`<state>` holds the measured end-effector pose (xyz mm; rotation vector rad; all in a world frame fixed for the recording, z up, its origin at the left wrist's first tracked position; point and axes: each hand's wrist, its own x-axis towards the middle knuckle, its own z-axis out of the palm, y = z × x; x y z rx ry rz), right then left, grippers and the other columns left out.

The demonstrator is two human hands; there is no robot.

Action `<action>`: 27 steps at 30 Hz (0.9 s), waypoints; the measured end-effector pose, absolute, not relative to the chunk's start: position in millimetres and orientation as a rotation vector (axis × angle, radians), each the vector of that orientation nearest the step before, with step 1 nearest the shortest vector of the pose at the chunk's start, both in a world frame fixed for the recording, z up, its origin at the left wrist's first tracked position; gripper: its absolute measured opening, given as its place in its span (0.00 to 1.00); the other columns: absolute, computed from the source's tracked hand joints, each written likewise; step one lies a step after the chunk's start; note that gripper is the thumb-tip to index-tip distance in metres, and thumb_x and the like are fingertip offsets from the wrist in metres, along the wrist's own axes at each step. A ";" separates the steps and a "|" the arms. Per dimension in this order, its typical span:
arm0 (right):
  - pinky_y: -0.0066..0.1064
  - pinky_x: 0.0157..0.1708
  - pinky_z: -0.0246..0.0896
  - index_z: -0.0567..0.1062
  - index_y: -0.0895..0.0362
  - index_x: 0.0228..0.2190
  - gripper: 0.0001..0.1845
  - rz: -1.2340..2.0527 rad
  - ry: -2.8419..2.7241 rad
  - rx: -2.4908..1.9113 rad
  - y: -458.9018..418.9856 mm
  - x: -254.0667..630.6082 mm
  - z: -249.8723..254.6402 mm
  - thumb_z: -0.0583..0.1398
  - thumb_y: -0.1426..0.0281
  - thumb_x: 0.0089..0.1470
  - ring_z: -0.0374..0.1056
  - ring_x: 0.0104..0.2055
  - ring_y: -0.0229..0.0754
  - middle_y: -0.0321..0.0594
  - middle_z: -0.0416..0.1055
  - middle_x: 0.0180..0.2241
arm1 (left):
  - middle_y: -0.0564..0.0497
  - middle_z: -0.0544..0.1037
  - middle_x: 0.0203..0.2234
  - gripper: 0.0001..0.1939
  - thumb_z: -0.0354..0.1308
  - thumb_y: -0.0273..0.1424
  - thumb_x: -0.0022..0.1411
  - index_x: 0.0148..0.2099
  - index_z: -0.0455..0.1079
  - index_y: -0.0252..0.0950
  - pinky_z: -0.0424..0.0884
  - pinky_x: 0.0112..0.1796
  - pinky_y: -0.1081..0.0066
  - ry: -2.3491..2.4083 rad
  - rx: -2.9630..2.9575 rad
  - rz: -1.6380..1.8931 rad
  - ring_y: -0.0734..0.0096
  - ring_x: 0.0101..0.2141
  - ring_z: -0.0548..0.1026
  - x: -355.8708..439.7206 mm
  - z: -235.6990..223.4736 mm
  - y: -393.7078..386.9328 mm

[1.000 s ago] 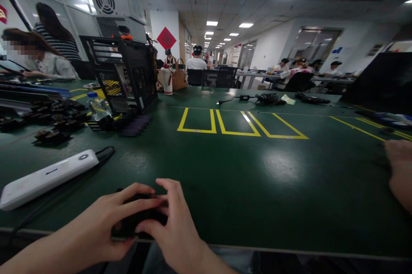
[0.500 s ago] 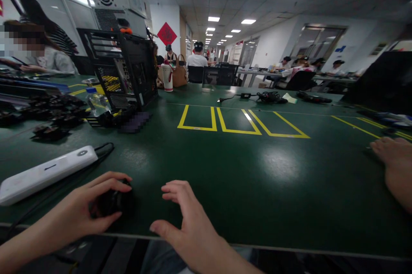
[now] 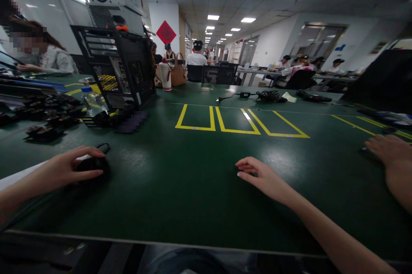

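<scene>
My left hand (image 3: 72, 167) is closed around a black computer mouse (image 3: 95, 167) on the green table (image 3: 180, 197), with thumb and fingers on either side. Under and behind that forearm shows part of a white oblong device (image 3: 24, 173); the arm hides most of it. My right hand (image 3: 257, 175) is over the middle right of the table. Its fingers are loosely bent, with a gap between them and the thumb, and it holds nothing that I can see. Yellow tape outlines (image 3: 195, 128) lie on the table beyond it.
At the right edge is another person's hand (image 3: 391, 149). An open computer case (image 3: 128, 68), a water bottle (image 3: 93, 101) and a heap of black parts (image 3: 48, 113) stand at the left. Coiled black cables (image 3: 272, 96) and a white cup (image 3: 165, 76) lie farther back.
My left hand has moved left and away from me with the mouse, now over the white device. My right hand has moved right and farther across the table, its fingers drawn closer together.
</scene>
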<state>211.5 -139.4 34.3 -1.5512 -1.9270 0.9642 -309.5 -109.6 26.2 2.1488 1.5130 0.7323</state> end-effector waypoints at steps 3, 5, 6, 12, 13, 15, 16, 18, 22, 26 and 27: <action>0.36 0.40 0.61 0.69 0.55 0.38 0.14 0.998 -1.878 -1.527 -117.8 209.8 25.2 0.56 0.64 0.47 0.65 0.40 0.40 0.40 0.67 0.39 | 0.59 0.70 0.39 0.20 0.60 0.38 0.43 0.41 0.65 0.45 0.67 0.36 0.72 1.603 2.286 0.626 0.67 0.41 0.68 -247.6 31.4 -86.5; 0.36 0.39 0.62 0.69 0.55 0.37 0.14 0.974 -1.884 -1.472 -99.4 200.1 20.2 0.56 0.64 0.47 0.65 0.40 0.40 0.40 0.67 0.39 | 0.54 0.69 0.41 0.20 0.59 0.39 0.45 0.42 0.65 0.41 0.67 0.38 0.70 1.453 2.347 0.607 0.66 0.41 0.68 -196.2 34.0 -65.6; 0.36 0.40 0.61 0.69 0.56 0.36 0.14 0.963 -1.889 -1.427 -89.1 193.8 18.3 0.57 0.64 0.46 0.65 0.40 0.40 0.39 0.68 0.38 | 0.52 0.69 0.41 0.20 0.59 0.40 0.45 0.42 0.65 0.40 0.67 0.37 0.69 1.378 2.378 0.618 0.66 0.41 0.68 -169.8 34.7 -54.4; 0.38 0.43 0.60 0.70 0.57 0.37 0.18 1.091 -1.752 -1.222 -28.8 164.9 14.4 0.58 0.61 0.44 0.66 0.40 0.41 0.41 0.69 0.38 | 0.50 0.68 0.38 0.20 0.60 0.39 0.44 0.41 0.65 0.40 0.65 0.40 0.64 1.032 2.586 0.713 0.66 0.38 0.68 -41.5 34.5 -6.6; 0.37 0.43 0.60 0.69 0.57 0.37 0.18 1.159 -1.676 -1.193 -22.3 164.0 14.3 0.58 0.61 0.45 0.65 0.41 0.40 0.42 0.69 0.38 | 0.51 0.67 0.38 0.20 0.60 0.39 0.44 0.41 0.65 0.40 0.65 0.39 0.64 0.995 2.609 0.723 0.66 0.38 0.68 -29.2 34.4 -4.1; 0.36 0.43 0.61 0.69 0.57 0.37 0.17 1.304 -1.519 -1.133 -14.2 165.0 13.8 0.59 0.63 0.44 0.65 0.41 0.39 0.41 0.68 0.38 | 0.51 0.66 0.39 0.18 0.60 0.38 0.45 0.40 0.64 0.39 0.66 0.39 0.64 0.956 2.639 0.752 0.66 0.38 0.68 -13.0 34.3 -2.8; 0.35 0.43 0.62 0.68 0.57 0.37 0.17 1.364 -1.459 -1.108 -12.3 166.4 13.5 0.60 0.64 0.43 0.65 0.41 0.39 0.41 0.68 0.38 | 0.51 0.66 0.40 0.18 0.59 0.37 0.46 0.40 0.64 0.40 0.66 0.39 0.64 0.947 2.649 0.765 0.66 0.38 0.68 -8.6 34.2 -3.5; 0.35 0.43 0.62 0.68 0.57 0.36 0.17 1.436 -1.399 -1.067 -11.4 169.8 12.6 0.62 0.67 0.41 0.65 0.41 0.38 0.39 0.68 0.38 | 0.51 0.64 0.42 0.18 0.59 0.37 0.47 0.42 0.63 0.41 0.66 0.39 0.63 0.942 2.658 0.775 0.65 0.40 0.68 -4.6 33.4 -6.6; 0.36 0.44 0.62 0.68 0.56 0.38 0.19 1.412 -1.452 -1.032 -14.7 173.9 9.6 0.62 0.69 0.40 0.65 0.42 0.39 0.40 0.67 0.40 | 0.50 0.63 0.45 0.27 0.59 0.36 0.47 0.50 0.55 0.42 0.67 0.40 0.62 0.981 2.600 0.830 0.63 0.43 0.67 -4.6 29.3 -14.2; 0.39 0.46 0.58 0.69 0.57 0.39 0.19 1.232 -1.573 -1.006 -21.8 173.0 6.9 0.61 0.68 0.42 0.65 0.42 0.40 0.41 0.68 0.40 | 0.49 0.62 0.46 0.32 0.60 0.36 0.46 0.52 0.51 0.42 0.67 0.41 0.60 1.011 2.522 0.914 0.61 0.44 0.66 -4.8 22.9 -18.5; 0.39 0.47 0.58 0.69 0.57 0.39 0.19 1.199 -1.590 -0.984 -24.1 172.4 6.5 0.61 0.68 0.42 0.65 0.43 0.40 0.40 0.68 0.40 | 0.49 0.62 0.46 0.31 0.60 0.36 0.46 0.52 0.52 0.42 0.67 0.41 0.60 0.997 2.515 0.928 0.61 0.44 0.66 -4.9 21.4 -19.0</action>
